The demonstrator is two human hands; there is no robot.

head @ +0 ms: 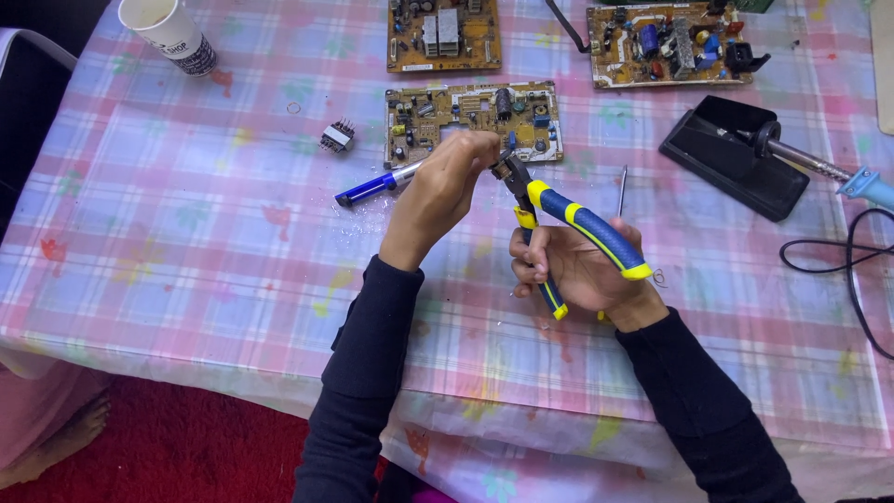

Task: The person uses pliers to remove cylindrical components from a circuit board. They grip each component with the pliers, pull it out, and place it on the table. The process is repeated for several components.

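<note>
My right hand (577,270) grips a pair of pliers (559,224) by its blue and yellow handles, the dark jaws pointing up and left. My left hand (447,186) is raised over the table with its fingertips pinched at the jaws, on something too small to make out. Just behind both hands lies a tan circuit board (470,119) with a cut-out in the middle. A blue and silver pen-shaped tool (377,184) lies to the left, partly hidden by my left hand.
Two more circuit boards (443,35) (666,44) lie at the far edge. A soldering iron (819,168) rests on a black stand (736,158) at right, its black cable (852,265) looping nearby. A paper cup (168,33), a small transformer (337,136) and a thin metal rod (622,191) are on the checked tablecloth.
</note>
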